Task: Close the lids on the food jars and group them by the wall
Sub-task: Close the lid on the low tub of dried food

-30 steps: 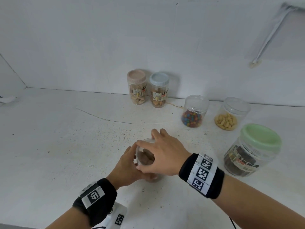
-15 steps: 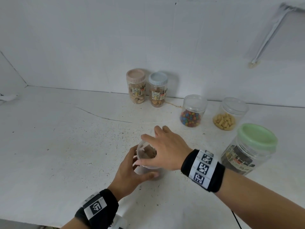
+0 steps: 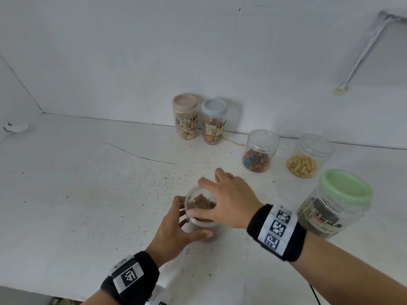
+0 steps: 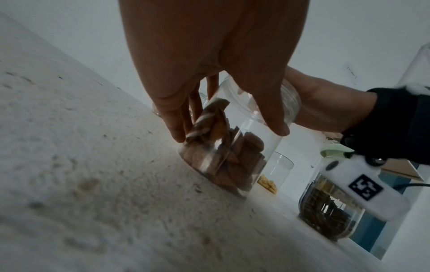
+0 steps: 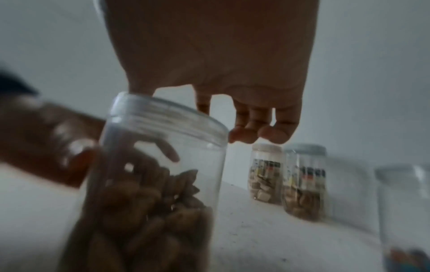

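Note:
A clear jar of brown biscuits [image 3: 212, 236] stands upright on the white counter [image 3: 88, 194], well in front of the wall. My left hand [image 3: 195, 217] grips its body, thumb on the near side and fingers on the far left. Spread over the top, my right hand [image 3: 199, 194] holds the clear lid [image 3: 203, 203], thumb and fingers curled round its rim. The left wrist view shows the jar [image 4: 232, 156] between my left hand's [image 4: 227, 129] thumb and fingers. The lid [image 5: 163, 117] sits level on the jar [image 5: 151, 184] under my right hand [image 5: 197, 110].
Against the wall stand a pink-lidded jar [image 3: 185, 116] and a blue-lidded jar [image 3: 214, 122]. To the right are a candy jar [image 3: 259, 150] and a yellow-snack jar [image 3: 308, 157], both with clear lids. A large green-lidded jar [image 3: 334, 201] stands close to my right wrist.
My right hand has turned a little on the lid, its fingers shifting round the rim. The left hand's grip has slid lower on the jar. The jar stays in place.

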A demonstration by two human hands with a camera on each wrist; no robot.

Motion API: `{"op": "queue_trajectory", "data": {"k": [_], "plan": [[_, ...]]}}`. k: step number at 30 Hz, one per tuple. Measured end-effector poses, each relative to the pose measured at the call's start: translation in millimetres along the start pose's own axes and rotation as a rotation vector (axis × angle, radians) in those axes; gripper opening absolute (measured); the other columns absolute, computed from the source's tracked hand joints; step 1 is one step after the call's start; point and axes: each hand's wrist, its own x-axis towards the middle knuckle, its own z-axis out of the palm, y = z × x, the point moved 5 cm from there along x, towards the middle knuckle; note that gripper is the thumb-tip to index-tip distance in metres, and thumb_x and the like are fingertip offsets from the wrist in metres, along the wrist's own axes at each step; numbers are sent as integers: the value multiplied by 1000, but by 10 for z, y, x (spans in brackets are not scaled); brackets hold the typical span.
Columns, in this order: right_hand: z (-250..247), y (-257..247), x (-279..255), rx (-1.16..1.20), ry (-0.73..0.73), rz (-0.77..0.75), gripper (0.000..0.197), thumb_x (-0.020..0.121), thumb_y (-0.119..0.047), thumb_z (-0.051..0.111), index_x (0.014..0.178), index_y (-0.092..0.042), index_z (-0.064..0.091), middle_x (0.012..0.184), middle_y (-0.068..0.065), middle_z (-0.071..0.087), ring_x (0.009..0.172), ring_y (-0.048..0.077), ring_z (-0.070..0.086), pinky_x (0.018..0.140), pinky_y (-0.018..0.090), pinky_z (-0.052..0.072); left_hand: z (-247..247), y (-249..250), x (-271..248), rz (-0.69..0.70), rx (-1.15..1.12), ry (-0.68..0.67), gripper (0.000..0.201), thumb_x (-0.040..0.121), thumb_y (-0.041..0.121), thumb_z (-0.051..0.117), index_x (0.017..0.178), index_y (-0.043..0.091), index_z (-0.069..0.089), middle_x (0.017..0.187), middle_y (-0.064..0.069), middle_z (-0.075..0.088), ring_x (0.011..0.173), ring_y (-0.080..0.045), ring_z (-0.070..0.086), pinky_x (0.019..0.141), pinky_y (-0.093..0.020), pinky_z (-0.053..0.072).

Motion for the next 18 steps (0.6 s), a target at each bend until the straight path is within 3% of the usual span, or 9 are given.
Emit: {"op": "queue_trajectory", "data": {"k": [2,4,7,9,11,13,16,18], "plan": [[46,11,-26,10,46,28,77,79,-90,42,134,-38,42,122,3,46,112,25,51,94,42,46,-2,-14,11,-6,1,0,79,61,32,99,122,29,49,125,17,69,121,-8,65,99,-23,55],[41,86,-35,187,-12,-39,74,75,-85,57,135,-44,45,132,-4,40,125,21,42,107,44,40,-21,-32,32,-16,8,-8,79,61,32,100,122,29,49,126,10,69,121,-11,65,101,-29,55],[5,159,-24,357,-241,-220,83,74,-52,84,146,-51,42,163,-16,20,151,11,13,121,37,23,-49,-34,55,-19,8,-39,77,62,29,99,120,30,49,127,3,68,121,-13,66,103,-30,55],[13,182,0,354,-275,-244,83,75,-43,87,146,-48,46,162,-15,27,149,11,21,120,37,27,-50,-25,62,-15,16,-48,76,61,32,100,118,33,49,127,5,67,121,-14,66,102,-30,56],[-11,174,5,327,-165,-182,78,69,-60,85,140,-46,54,142,-9,42,132,14,39,109,37,39,-39,-30,61,-16,26,-40,79,59,36,99,119,31,49,127,5,68,120,-13,66,101,-29,57],[8,94,-48,188,-26,-69,82,63,-79,76,133,-42,56,122,-3,46,115,17,48,98,37,42,-43,-41,60,-16,31,-23,81,59,31,100,122,28,49,125,6,69,119,-14,66,100,-28,57],[104,-79,-166,-43,147,58,79,65,-88,55,126,-38,57,116,5,51,107,26,54,92,45,39,-82,-31,63,0,46,-27,78,63,17,99,124,28,52,123,13,70,118,-13,67,99,-27,58],[143,-71,-179,-5,170,66,79,67,-89,52,128,-39,55,118,5,50,108,26,52,92,45,39,-104,-9,69,5,62,-45,79,63,16,98,126,28,52,123,15,70,119,-11,67,97,-25,58]]}}
